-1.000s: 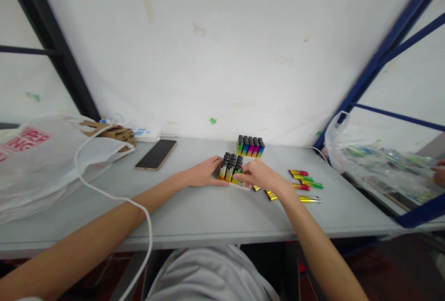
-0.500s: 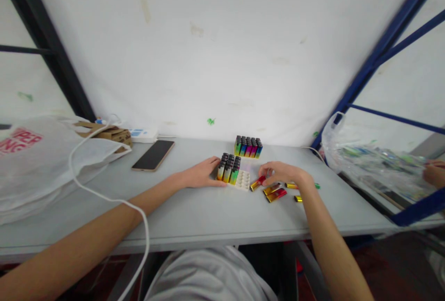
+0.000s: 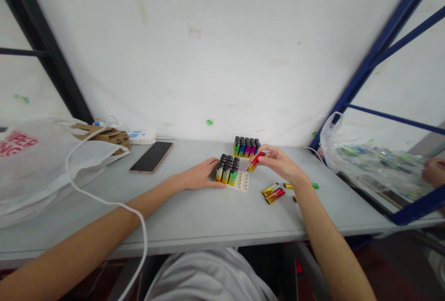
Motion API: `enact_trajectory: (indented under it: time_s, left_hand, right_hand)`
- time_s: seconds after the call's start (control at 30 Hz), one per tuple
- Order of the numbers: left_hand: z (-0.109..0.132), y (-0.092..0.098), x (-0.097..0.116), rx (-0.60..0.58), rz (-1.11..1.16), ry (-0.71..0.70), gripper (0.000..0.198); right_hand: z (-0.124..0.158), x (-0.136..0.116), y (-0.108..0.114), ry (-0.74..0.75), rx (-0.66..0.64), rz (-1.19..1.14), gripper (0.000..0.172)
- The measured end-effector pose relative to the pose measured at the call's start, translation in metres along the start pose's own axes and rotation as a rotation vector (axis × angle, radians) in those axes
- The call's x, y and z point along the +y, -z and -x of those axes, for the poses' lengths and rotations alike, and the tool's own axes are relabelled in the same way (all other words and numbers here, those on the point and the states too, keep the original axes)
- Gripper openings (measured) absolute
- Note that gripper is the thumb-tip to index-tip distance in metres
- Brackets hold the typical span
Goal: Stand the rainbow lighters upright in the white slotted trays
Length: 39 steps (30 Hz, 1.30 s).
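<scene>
My left hand holds the left side of a white tray of small round-edged sockets, thumb in front and fingers behind. Black-topped lighters with coloured bodies stand upright in the tray's left part; bare sockets show on its right. Pinched in my right hand is a red and yellow lighter, tilted in the air right of the tray. Below that hand, a red lighter and a gold one lie side by side. More loose lighters, partly hidden by my right forearm, include a green one.
A full block of lighters stands behind, near the wall. At left lie a phone, a white plastic bag and cardboard. A white cable crosses over my left forearm. Past a blue frame, another person's hand shows.
My right hand has picked the red and yellow lighter up off the table and raised it, up and slightly left. My left hand stays on the tray.
</scene>
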<state>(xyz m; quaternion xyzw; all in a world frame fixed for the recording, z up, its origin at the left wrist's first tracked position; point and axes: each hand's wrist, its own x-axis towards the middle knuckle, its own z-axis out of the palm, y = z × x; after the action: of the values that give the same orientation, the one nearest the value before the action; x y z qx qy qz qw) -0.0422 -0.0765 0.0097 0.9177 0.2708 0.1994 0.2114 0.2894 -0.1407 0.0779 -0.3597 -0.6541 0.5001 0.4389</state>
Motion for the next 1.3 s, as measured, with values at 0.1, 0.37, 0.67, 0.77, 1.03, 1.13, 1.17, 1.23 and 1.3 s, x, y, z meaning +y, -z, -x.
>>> enact_trajectory:
  time_s: [0.1, 0.37, 0.67, 0.77, 1.03, 1.13, 1.17, 1.23, 1.3]
  left_hand:
    - [0.0, 0.0, 0.001, 0.001, 0.004, 0.015, 0.091]
    - [0.0, 0.0, 0.0, 0.006, 0.006, -0.006, 0.088]
    - [0.0, 0.001, 0.0, 0.009, 0.014, 0.006, 0.089]
    - [0.0, 0.001, 0.001, 0.007, 0.024, 0.015, 0.089]
    - [0.0, 0.002, 0.001, 0.015, 0.035, 0.0, 0.088]
    - [-0.001, 0.002, -0.001, 0.02, 0.05, -0.002, 0.088]
    - [-0.001, 0.003, -0.001, 0.016, 0.054, 0.002, 0.088]
    - [-0.002, 0.004, -0.003, 0.003, 0.06, 0.017, 0.09]
    - [-0.002, 0.006, -0.004, -0.01, 0.063, 0.03, 0.092]
  right_hand:
    - [-0.005, -0.004, -0.016, -0.004, 0.023, 0.007, 0.046]
    - [-0.013, -0.008, -0.045, -0.039, 0.057, 0.043, 0.056]
    - [-0.023, 0.003, -0.052, -0.131, 0.287, 0.124, 0.069]
    - [-0.026, 0.007, -0.055, -0.16, 0.37, 0.102, 0.057]
    - [-0.028, 0.016, -0.049, -0.121, 0.353, 0.114, 0.05]
    - [-0.031, 0.019, -0.045, -0.16, 0.297, 0.104, 0.06]
    - [-0.032, 0.02, -0.044, -0.154, 0.271, 0.102, 0.063]
    - [-0.033, 0.022, -0.041, -0.087, 0.213, 0.112, 0.067]
    - [-0.033, 0.025, -0.036, 0.005, 0.166, 0.161, 0.065]
